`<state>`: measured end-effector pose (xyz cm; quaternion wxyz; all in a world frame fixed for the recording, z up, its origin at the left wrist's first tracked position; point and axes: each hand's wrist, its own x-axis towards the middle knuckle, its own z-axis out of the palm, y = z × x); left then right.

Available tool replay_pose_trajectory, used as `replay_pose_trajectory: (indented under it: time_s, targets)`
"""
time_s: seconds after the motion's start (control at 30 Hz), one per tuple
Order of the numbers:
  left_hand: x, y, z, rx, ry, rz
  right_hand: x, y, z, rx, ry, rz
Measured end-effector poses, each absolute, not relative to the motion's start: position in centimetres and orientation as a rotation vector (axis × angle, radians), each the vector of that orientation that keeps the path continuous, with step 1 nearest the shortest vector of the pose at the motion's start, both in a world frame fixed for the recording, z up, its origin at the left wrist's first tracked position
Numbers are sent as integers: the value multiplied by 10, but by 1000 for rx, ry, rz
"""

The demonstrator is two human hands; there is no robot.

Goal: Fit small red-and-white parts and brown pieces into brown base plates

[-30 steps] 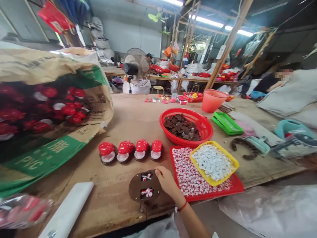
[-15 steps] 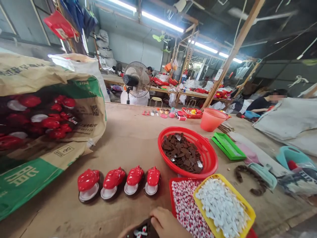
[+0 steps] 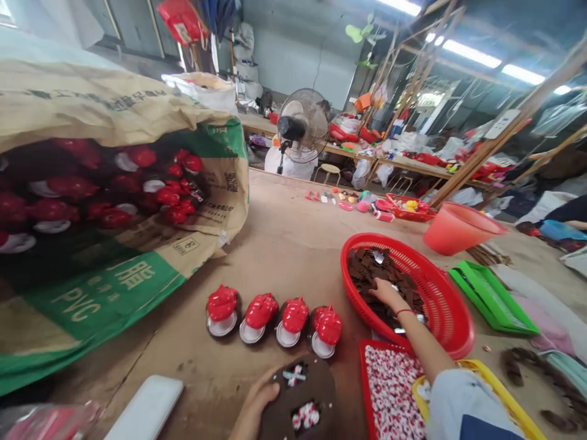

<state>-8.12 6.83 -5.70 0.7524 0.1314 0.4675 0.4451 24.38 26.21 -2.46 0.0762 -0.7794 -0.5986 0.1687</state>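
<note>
My left hand (image 3: 259, 400) grips the left edge of a brown rounded block (image 3: 324, 385) at the bottom middle. The block has two openings: small red-and-white pieces (image 3: 306, 415) lie in the nearer one, white pieces and a little red in the farther one. My right hand (image 3: 389, 294) reaches into a red plastic basket (image 3: 452, 311), its fingers down among flat brown squares (image 3: 367, 263). Those fingers look drawn together; whether a square is between them is hidden. Beyond the block stands a row of several shiny red-and-white plastic figures (image 3: 260, 311) on dark oval bases.
A large paper sack (image 3: 192, 244) of similar red figures lies open at left. A red tray (image 3: 389, 385) of small pieces and a partly covered yellow tray (image 3: 495, 388) are at right. Further off stand a green tray (image 3: 490, 299), a red bucket (image 3: 458, 229) and a fan (image 3: 302, 125).
The view has turned left and down. The right hand is now in the basket of brown squares. More of the brown block has come into view, gripped by the left hand.
</note>
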Motion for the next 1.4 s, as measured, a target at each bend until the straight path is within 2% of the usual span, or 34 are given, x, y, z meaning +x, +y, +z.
replay_pose_trajectory:
  time_s: [0.1,0.27,0.37,0.47,0.63,0.83,1.2,1.4]
  targets:
    - [-78,69,-44,278,955,1002,250,255,-22,-2337,-1809,545]
    - [-74,63,-39,291,900,1010,237,226,16,-2156,-1796,609]
    - [-72,56,-42,259,933,1048,194,174,36,-1951,-1815,742]
    - [-70,51,-41,279,953,1053,135,119,43,-1567,-1919,1064]
    - [-69,39,-48,473,1004,1063,81,84,37,-1560,-2022,1182]
    - [-74,24,-61,585,1044,1080,75,83,33,-1542,-2193,1099]
    - [-84,36,-51,830,1132,894,53,74,43,-1588,-2786,629]
    - [-84,45,-48,835,1100,822,53,87,46,-1440,-3099,385]
